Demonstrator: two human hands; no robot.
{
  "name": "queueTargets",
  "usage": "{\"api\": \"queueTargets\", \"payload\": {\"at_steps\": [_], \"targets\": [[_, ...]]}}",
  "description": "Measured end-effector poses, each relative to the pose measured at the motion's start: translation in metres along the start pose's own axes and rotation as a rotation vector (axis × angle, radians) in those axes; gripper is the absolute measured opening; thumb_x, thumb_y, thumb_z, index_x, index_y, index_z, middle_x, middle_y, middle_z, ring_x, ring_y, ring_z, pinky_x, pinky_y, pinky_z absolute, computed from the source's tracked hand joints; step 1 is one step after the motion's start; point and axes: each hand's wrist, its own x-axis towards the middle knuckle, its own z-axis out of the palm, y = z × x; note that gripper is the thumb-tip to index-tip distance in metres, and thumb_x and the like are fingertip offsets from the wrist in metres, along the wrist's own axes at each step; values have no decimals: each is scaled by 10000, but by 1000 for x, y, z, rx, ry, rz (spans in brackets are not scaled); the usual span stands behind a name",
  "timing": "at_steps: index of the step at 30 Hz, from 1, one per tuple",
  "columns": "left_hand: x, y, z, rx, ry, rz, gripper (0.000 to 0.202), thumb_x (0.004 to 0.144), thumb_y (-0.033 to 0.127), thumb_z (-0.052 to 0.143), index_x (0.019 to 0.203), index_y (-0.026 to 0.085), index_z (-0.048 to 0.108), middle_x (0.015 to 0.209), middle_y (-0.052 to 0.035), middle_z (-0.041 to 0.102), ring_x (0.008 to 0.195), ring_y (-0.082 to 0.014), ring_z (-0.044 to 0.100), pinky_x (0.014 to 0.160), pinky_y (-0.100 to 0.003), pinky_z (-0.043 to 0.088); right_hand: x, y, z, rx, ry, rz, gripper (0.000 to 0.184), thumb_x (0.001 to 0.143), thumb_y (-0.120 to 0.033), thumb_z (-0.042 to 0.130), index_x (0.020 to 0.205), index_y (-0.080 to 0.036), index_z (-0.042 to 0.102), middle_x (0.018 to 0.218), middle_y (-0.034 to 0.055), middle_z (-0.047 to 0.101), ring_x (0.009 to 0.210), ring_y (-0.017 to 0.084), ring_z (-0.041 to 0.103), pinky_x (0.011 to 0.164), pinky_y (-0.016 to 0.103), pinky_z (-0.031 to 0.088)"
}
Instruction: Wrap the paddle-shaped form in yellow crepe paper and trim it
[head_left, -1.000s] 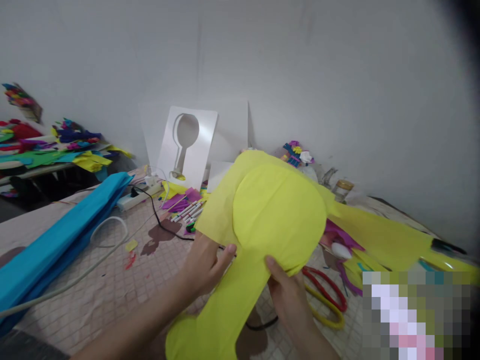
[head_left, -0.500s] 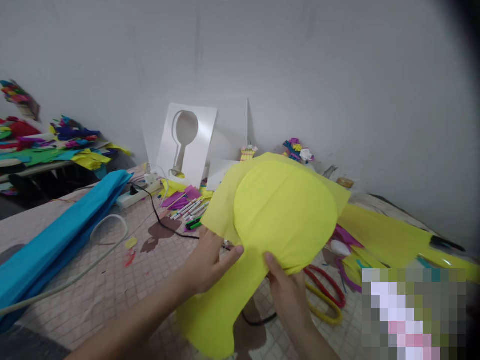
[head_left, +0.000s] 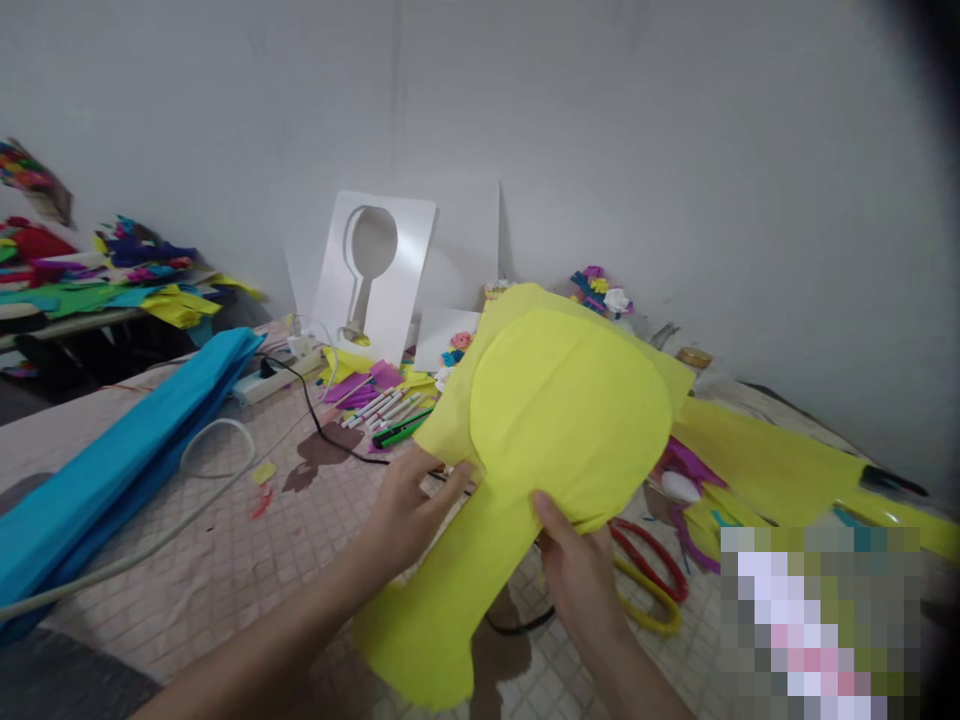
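Both hands hold a yellow paper cutout (head_left: 570,410) with a round head and a long neck, lifted above the table. Behind its round part lies a looser yellow sheet. My left hand (head_left: 409,515) pinches the cutout's left edge where head meets neck. On the lower right edge of the round part, my right hand (head_left: 581,575) grips with the thumb on top. The neck hangs down toward the checked table cover (head_left: 225,560).
A white board with the same keyhole shape cut out (head_left: 375,275) leans on the wall. A blue paper roll (head_left: 112,470), a grey cable (head_left: 202,470), a power strip (head_left: 274,375), markers (head_left: 386,410), red and yellow rings (head_left: 652,580) and more yellow paper (head_left: 772,465) lie around.
The cutout has shifted slightly up and left with both hands, and its hanging neck has swung a little. More markers and small flowers behind it have come into sight.
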Motion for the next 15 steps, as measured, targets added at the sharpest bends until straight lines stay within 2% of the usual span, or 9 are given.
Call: {"api": "queueTargets", "payload": {"at_steps": [4, 7, 11, 15], "targets": [[0, 0, 1, -74, -14, -133, 232, 803, 341, 491, 762, 153, 621, 813, -69, 660, 835, -214, 597, 754, -333, 458, -1, -3, 4, 22, 6, 16, 550, 646, -197, 689, 1170, -243, 529, 1072, 46, 644, 975, 204, 591, 877, 378, 454], [2, 3, 4, -277, -9, -245, 232, 778, 353, 526, 835, 152, 626, 840, -63, 670, 783, -203, 606, 729, -330, 475, -2, -4, 6, 36, 16, 22, 581, 633, -188, 698, 1183, -233, 516, 1076, 53, 643, 966, 204, 595, 870, 375, 461], [5, 6, 8, -524, 2, -354, 177, 730, 321, 583, 678, 162, 640, 687, -12, 674, 715, -186, 622, 674, -292, 495, -2, -4, 5, 27, 28, 54, 586, 625, -199, 703, 1181, -227, 520, 1073, 61, 643, 951, 215, 602, 854, 381, 469], [5, 7, 9, -558, 19, -369, 179, 718, 309, 602, 635, 164, 665, 622, -2, 672, 664, -176, 627, 627, -271, 498, 0, -6, 4, 55, 14, 104, 604, 624, -208, 705, 1191, -268, 507, 1107, 34, 628, 990, 205, 583, 829, 346, 482]]}}
